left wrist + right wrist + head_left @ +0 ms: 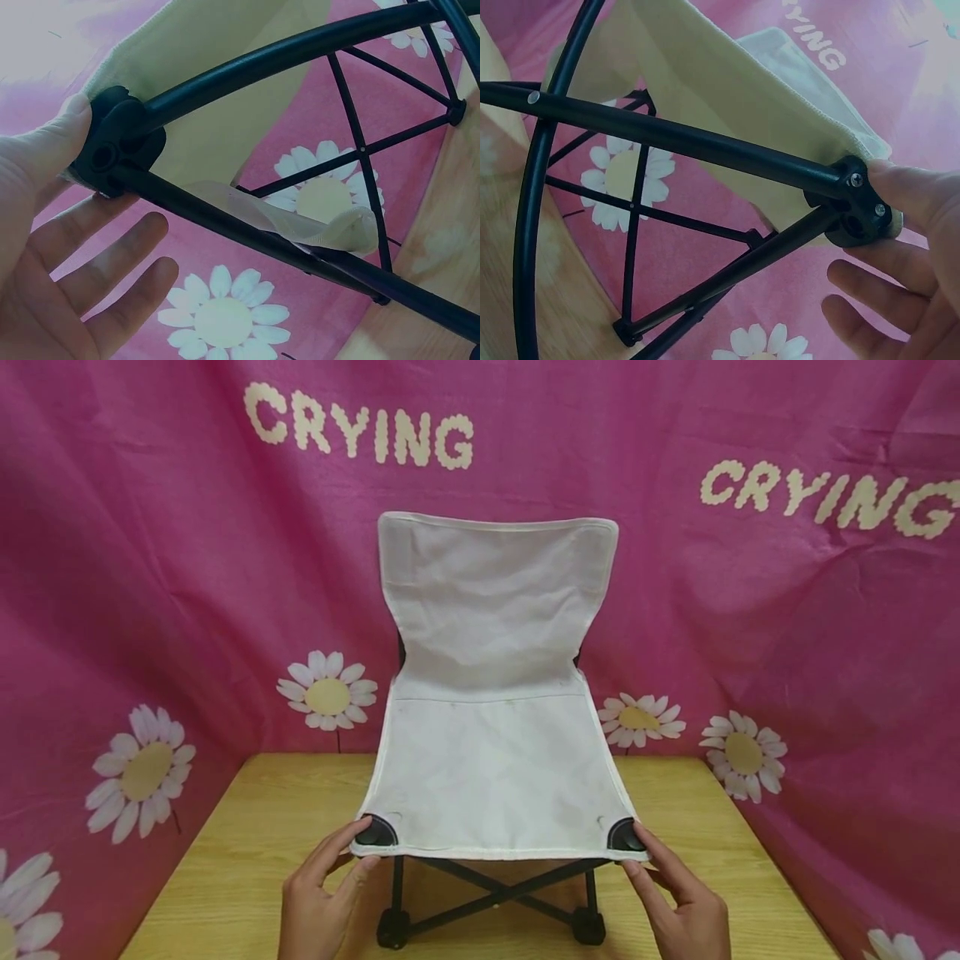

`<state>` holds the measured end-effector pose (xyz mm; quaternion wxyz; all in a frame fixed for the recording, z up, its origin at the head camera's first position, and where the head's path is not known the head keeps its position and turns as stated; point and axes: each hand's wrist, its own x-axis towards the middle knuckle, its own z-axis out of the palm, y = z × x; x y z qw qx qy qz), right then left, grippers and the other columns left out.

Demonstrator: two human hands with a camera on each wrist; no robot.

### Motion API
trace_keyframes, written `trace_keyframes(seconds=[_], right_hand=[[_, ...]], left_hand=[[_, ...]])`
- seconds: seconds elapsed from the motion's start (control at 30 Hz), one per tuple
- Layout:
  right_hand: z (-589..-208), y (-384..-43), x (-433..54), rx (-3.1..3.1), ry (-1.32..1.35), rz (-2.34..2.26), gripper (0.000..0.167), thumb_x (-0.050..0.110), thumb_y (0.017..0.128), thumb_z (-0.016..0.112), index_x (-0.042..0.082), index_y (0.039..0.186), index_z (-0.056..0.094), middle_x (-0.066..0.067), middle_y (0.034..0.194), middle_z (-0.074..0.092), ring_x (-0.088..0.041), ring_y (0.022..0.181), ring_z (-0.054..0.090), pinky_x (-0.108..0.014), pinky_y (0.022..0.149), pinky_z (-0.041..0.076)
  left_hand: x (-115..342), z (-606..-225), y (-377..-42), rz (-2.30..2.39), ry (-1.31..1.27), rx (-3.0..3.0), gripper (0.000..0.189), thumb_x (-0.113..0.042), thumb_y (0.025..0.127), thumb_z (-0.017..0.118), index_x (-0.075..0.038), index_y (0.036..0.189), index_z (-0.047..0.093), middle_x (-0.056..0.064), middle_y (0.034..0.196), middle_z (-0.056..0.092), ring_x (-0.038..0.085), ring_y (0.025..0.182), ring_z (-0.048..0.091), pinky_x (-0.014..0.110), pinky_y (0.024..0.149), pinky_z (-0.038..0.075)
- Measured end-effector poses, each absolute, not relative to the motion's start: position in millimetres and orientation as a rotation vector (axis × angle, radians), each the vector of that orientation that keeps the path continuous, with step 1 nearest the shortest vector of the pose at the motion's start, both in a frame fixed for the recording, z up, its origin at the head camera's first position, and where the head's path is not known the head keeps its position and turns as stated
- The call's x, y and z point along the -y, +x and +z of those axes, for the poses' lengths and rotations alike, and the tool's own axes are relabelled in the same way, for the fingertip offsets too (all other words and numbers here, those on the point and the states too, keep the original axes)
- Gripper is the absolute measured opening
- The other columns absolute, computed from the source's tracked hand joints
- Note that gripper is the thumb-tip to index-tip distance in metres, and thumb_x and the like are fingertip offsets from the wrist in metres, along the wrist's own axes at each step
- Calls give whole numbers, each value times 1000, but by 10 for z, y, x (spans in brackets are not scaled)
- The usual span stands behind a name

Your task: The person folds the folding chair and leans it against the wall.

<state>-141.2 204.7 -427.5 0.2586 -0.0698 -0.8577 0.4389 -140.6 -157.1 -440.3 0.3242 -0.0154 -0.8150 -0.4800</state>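
A small folding chair (495, 768) with a white fabric seat and back stands unfolded, its backrest (498, 568) away from me. My left hand (322, 889) pinches the seat's front left corner between thumb and index finger, over the black corner patch (377, 832). At the front right corner, my right hand (681, 893) does the same beside the other patch (624, 836). Both wrist views show the black plastic joints under the corners, the left joint (112, 146) and the right joint (851, 199), with frame tubes running into them. The other fingers of each hand are spread below.
Underneath the seat, crossed black legs (495, 893) end in black feet (393, 928) on the light wooden tabletop (247, 835). A pink curtain (645, 585) with daisies and white lettering hangs behind and along both sides.
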Motion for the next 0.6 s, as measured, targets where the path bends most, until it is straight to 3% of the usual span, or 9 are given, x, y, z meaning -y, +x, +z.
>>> trace_keyframes(seconds=[0.37, 0.6], right_hand=[[-4334, -1406, -2035, 2286, -115, 1221, 40, 18, 88, 72, 30, 125, 65, 2, 116, 68, 1, 95, 64, -5, 75, 46], [-4327, -1418, -2100, 2295, -90, 1169, 44, 13, 87, 72, 30, 127, 64, 0, 116, 68, 3, 93, 63, -2, 77, 43]], left_hand=[[1555, -4490, -1355, -1275, -77, 2037, 49, 1, 79, 76, -20, 122, 67, 0, 118, 66, 0, 101, 61, 14, 75, 52], [1487, -4538, -1431, -1319, -76, 1998, 46, -3, 82, 75, -20, 124, 66, 0, 122, 65, 1, 100, 61, 14, 74, 52]])
